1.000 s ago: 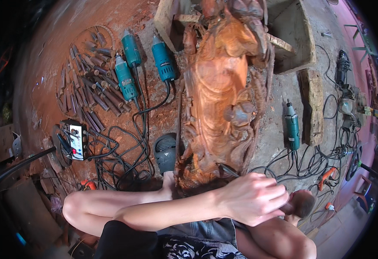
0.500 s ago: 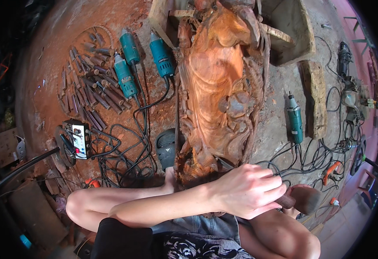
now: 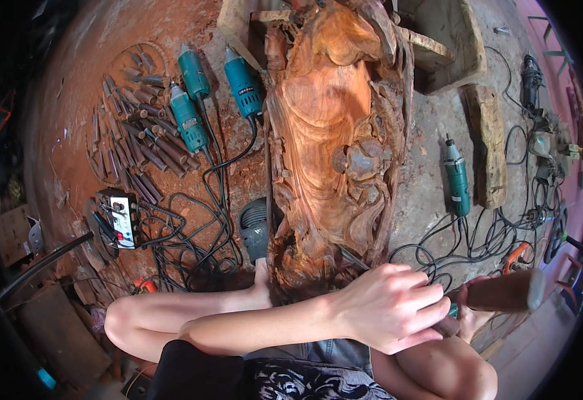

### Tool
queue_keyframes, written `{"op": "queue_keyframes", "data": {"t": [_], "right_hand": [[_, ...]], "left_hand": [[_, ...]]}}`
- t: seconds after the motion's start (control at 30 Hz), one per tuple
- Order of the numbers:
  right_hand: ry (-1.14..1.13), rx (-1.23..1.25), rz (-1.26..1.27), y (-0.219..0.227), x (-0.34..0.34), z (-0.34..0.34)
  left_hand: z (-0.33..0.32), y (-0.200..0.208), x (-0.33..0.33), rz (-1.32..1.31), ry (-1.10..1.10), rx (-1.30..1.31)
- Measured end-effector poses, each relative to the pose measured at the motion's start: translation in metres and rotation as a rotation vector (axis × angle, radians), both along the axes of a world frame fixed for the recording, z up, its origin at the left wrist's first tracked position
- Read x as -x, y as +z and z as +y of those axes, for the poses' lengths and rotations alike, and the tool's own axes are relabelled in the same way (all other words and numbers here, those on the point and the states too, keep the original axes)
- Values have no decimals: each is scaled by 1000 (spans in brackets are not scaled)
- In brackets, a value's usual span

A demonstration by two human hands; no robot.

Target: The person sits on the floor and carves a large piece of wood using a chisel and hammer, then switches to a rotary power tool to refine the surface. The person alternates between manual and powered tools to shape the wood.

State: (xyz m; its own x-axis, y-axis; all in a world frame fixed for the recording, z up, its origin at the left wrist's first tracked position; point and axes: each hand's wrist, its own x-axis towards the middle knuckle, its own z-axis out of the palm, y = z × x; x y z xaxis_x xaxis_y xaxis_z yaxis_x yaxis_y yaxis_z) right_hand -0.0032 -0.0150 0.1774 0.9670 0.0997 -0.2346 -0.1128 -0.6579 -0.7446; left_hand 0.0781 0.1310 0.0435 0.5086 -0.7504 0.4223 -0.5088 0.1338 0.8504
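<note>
My left arm crosses my lap, and my left hand (image 3: 393,310) is closed around a tool whose brown wooden butt (image 3: 447,327) shows beneath its little-finger side. A thin grey metal strip (image 3: 354,257), perhaps its blade, shows beyond the knuckles by the near end of the carving. Right of it, my partly hidden right hand (image 3: 471,319) grips a wooden mallet (image 3: 505,292), its thick head pointing right, slightly blurred. Stretching away in front of me is a large orange-brown wood carving (image 3: 325,147) with flowing folds and knotted edges.
Left of the carving lie teal power grinders (image 3: 188,119), a pile of short dark rods (image 3: 138,137), tangled black cords (image 3: 195,243) and a control box (image 3: 123,220). A green grinder (image 3: 457,177) and a timber block (image 3: 488,147) lie right. Wooden supports (image 3: 468,53) flank the far end.
The mallet has moved up and to the right, away from my left fist, and more of my right hand shows. My left hand keeps its grip; the whole view has shifted slightly.
</note>
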Motion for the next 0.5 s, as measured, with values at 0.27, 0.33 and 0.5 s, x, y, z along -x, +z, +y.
{"op": "queue_keyframes", "data": {"t": [0.27, 0.33, 0.5], "right_hand": [[-254, 149, -288, -67, 53, -36], [-276, 159, -321, -79, 62, -37], [-249, 137, -297, -78, 61, -21]], "left_hand": [[8, -8, -2, -96, -28, 134], [11, -9, -4, -131, -78, 89], [8, -13, -2, -98, -43, 110]]}}
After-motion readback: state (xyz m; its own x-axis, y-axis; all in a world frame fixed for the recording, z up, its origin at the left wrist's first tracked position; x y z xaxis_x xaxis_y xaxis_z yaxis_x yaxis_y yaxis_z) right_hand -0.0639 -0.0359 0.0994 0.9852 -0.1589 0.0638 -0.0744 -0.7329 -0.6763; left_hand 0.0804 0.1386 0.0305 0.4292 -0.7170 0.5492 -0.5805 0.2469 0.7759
